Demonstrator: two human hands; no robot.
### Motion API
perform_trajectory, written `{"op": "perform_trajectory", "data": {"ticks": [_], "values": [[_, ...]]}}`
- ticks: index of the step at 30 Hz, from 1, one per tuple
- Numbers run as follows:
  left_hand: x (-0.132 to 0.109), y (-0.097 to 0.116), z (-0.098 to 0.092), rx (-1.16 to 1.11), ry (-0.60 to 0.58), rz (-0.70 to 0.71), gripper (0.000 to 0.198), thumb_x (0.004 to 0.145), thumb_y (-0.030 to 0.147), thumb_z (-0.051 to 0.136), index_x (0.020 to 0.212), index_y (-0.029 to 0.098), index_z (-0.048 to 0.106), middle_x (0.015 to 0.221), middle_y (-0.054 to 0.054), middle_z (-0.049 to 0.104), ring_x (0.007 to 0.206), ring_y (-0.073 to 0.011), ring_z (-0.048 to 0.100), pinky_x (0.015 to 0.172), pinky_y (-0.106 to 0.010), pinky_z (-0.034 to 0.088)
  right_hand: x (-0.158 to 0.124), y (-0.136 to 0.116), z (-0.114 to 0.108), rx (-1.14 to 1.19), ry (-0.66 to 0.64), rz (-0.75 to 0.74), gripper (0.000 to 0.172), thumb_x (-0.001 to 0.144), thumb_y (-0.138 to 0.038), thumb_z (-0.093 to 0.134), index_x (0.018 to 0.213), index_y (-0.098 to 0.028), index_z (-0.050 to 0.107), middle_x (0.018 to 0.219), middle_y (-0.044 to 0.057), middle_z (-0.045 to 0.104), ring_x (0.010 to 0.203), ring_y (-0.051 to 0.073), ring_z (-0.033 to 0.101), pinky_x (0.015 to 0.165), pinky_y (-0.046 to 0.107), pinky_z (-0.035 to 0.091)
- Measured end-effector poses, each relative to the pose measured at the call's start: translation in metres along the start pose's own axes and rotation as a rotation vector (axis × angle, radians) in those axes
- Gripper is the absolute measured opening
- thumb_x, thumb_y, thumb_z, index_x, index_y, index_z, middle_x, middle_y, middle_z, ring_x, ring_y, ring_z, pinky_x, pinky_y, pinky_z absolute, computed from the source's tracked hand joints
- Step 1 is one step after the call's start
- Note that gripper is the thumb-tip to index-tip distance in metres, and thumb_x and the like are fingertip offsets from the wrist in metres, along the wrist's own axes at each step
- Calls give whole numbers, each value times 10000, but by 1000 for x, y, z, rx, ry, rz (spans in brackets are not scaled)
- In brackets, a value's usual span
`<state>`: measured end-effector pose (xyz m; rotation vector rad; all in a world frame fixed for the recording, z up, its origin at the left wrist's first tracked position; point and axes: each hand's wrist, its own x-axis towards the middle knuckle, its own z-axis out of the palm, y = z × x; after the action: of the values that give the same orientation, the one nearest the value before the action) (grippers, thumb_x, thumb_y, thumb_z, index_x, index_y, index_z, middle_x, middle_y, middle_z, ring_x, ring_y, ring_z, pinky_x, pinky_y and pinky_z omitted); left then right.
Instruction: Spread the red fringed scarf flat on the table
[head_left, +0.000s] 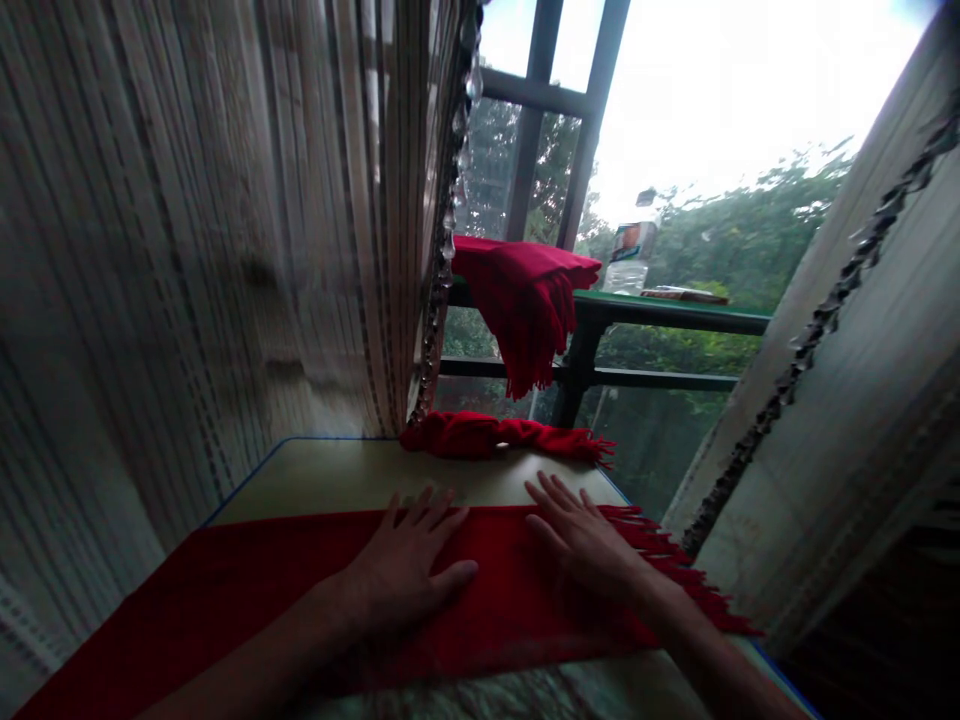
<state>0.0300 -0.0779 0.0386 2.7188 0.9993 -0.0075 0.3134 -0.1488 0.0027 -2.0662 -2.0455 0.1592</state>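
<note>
A red fringed scarf lies spread flat across the table, its tassels pointing to the right. My left hand rests palm down on the scarf's middle with its fingers spread. To the right, my right hand also lies flat on the cloth, close to the fringed end, fingers stretched toward the far edge. Neither hand grips anything. Beyond them, a second red scarf, bunched into a narrow strip, lies at the table's far edge.
Another folded red scarf hangs over the window railing. A plastic bottle and a flat item stand on that ledge. Striped curtains border the left, a pale beaded curtain the right. The table has a blue edge.
</note>
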Motion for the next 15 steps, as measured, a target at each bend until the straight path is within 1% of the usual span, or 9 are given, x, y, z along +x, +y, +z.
{"op": "perform_trajectory", "data": {"ticks": [2,4,6,10,12,15], "values": [[0,3,2,-13,-3,10,796,1001,706,422,1654,270,290,1738,-68,129,1612,-346,15,1265,-687,18,11,-26,10,88,-11,-112,703,1050,-668,286,1645,-294,303,1737,84,156,1610,292,92,1289,631,109],[0,-2,4,-14,-7,23,798,995,701,445,1654,283,281,1737,-62,119,1613,-337,29,1272,-672,17,19,-38,19,140,-30,-201,678,1036,-685,338,1631,-359,328,1727,61,199,1606,305,134,1283,653,112],[-2,-12,4,-15,-14,35,789,995,705,442,1654,305,268,1737,-42,114,1615,-321,45,1284,-647,17,23,-35,24,144,-38,-223,686,1027,-698,353,1624,-361,347,1720,64,222,1603,308,157,1289,643,108],[-6,-34,3,-5,6,16,757,1003,744,369,1647,358,267,1736,3,128,1617,-308,69,1292,-632,29,22,-10,20,109,-50,-167,730,1028,-705,327,1624,-285,362,1719,92,211,1603,316,149,1299,618,105],[-9,-46,7,14,49,-56,735,1009,749,334,1643,383,272,1735,8,141,1614,-321,90,1285,-651,50,21,-4,17,97,-61,-146,739,1025,-718,313,1624,-288,353,1720,82,213,1605,310,141,1302,610,99],[-26,-74,18,88,155,-265,699,1027,706,322,1641,373,297,1733,-20,167,1606,-370,100,1255,-710,89,21,-4,15,78,-74,-121,754,1019,-733,293,1623,-285,347,1719,70,213,1608,298,130,1307,601,84]]}}
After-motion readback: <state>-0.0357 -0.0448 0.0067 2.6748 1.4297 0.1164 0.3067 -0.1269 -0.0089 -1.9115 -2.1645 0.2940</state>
